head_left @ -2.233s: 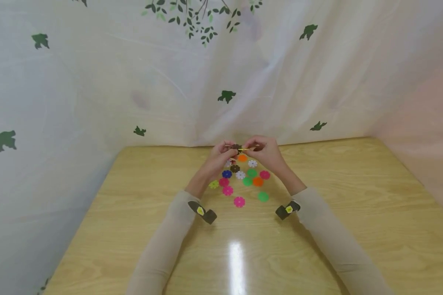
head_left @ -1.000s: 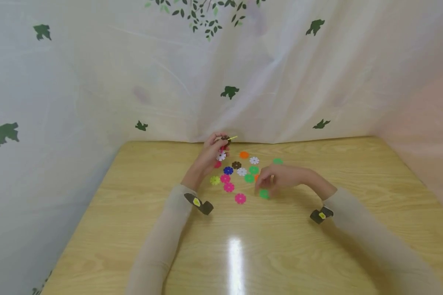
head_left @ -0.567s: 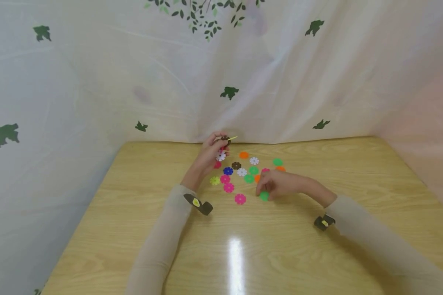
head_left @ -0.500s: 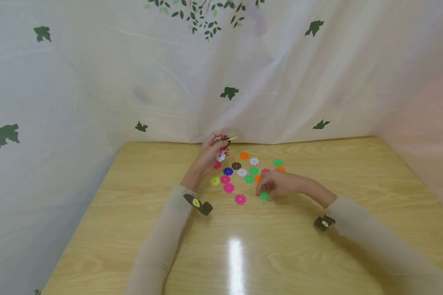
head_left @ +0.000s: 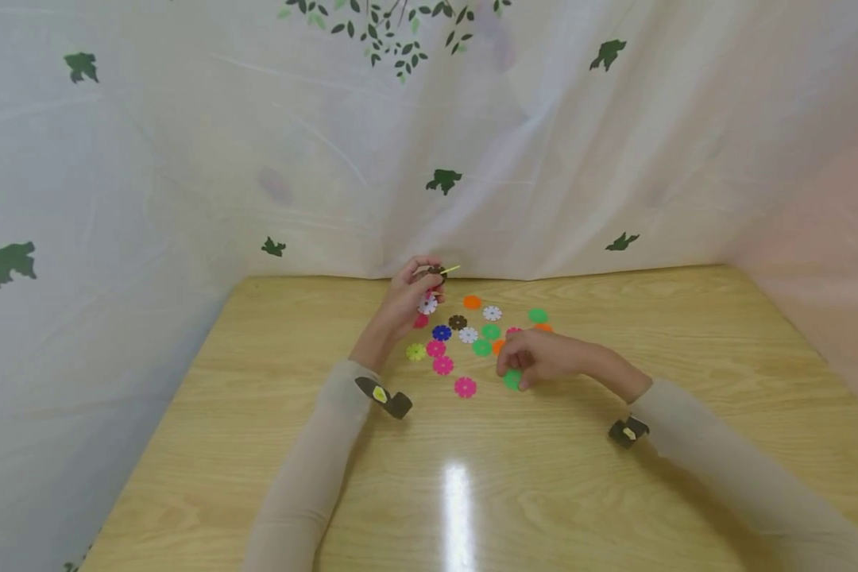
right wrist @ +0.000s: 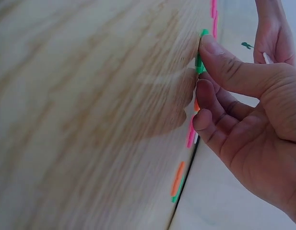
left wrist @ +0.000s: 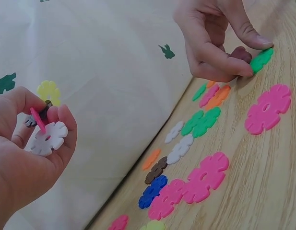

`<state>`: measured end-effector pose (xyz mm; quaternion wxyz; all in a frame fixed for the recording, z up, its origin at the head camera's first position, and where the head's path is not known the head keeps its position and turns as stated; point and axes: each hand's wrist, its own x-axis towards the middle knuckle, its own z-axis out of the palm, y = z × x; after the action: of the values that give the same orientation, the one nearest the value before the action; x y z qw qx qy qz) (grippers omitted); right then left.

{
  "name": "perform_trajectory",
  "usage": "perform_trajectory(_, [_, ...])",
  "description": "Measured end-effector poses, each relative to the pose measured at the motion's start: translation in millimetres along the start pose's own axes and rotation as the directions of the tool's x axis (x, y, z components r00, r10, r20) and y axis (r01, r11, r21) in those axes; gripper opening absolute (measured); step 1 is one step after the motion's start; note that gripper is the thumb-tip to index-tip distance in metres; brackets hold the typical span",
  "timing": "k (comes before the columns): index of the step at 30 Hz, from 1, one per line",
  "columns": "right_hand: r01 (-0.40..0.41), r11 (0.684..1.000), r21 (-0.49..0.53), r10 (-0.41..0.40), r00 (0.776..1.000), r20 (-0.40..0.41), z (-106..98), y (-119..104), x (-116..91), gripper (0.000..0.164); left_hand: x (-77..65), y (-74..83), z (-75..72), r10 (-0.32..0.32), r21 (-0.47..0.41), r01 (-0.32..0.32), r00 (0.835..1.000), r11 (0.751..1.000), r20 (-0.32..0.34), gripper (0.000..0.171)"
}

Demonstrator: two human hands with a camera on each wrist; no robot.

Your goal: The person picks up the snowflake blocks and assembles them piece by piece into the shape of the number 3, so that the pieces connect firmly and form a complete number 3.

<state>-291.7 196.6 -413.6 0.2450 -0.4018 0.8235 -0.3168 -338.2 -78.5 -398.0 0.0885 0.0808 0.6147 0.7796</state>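
Observation:
My left hand (head_left: 400,306) is raised near the far edge of the table, gripping a joined cluster of flower-shaped interlocking discs. In the left wrist view the cluster shows a white disc (left wrist: 53,140), a pink disc (left wrist: 37,120) seen edge-on, dark brown parts and a yellow disc (left wrist: 48,93); the fingers hide some of it. Low over the tabletop, my right hand (head_left: 546,355) pinches a green disc (head_left: 512,380) between thumb and fingertips. From the right wrist, the thumb (right wrist: 214,45) covers part of this green disc, which stands close to the wood.
Between the hands lie several loose discs: a blue disc (head_left: 441,333), a brown disc (head_left: 457,322), a yellow-green disc (head_left: 415,352) and a pink disc (head_left: 465,387) nearest the front. Behind the wooden table (head_left: 257,445) hangs a pale curtain (head_left: 314,159) with leaf and bird prints.
Both hands were together at the cluster; my right hand has since moved right and nearer to the green disc and taken hold. My left hand shifted slightly left with the cluster.

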Motion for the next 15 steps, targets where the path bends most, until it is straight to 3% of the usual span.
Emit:
perform_trajectory(9, [-0.033,0.999,-0.009,0.033,0.999,-0.028,-0.5,-0.8,0.5,0.024,-0.6,1.0,0.4,-0.007,0.027,0.007,1.000,1.000,0.014,0.041])
perform_trajectory(15, [-0.007,1.000,-0.030,0.002,0.988,-0.157,-7.3,0.6,6.8,0.016,0.0,1.0,0.9,-0.011,0.023,0.010,1.000,1.000,0.021,0.043])
